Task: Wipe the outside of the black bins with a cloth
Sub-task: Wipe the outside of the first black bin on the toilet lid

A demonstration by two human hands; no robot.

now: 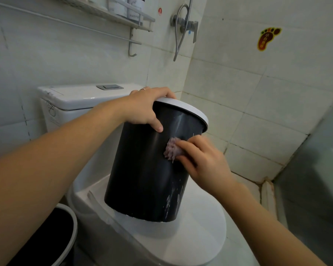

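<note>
A black bin (142, 169) with a white rim stands tilted to the right on the closed toilet lid (196, 237). My left hand (148, 108) grips the bin's rim at the top, thumb down on the black wall. My right hand (202, 160) holds a small pinkish cloth (171, 148) and presses it against the bin's right side, below the rim. White streaks show on the bin's wall near the rim and near its base. A second black bin (52, 240) with a white rim sits on the floor at the lower left, partly behind my left forearm.
The toilet tank (75, 98) stands behind the bin against the tiled wall. A metal shelf (123, 18) with bottles hangs above. A shower valve and hose (183, 25) are mounted in the corner. A glass partition (315, 179) closes off the right side.
</note>
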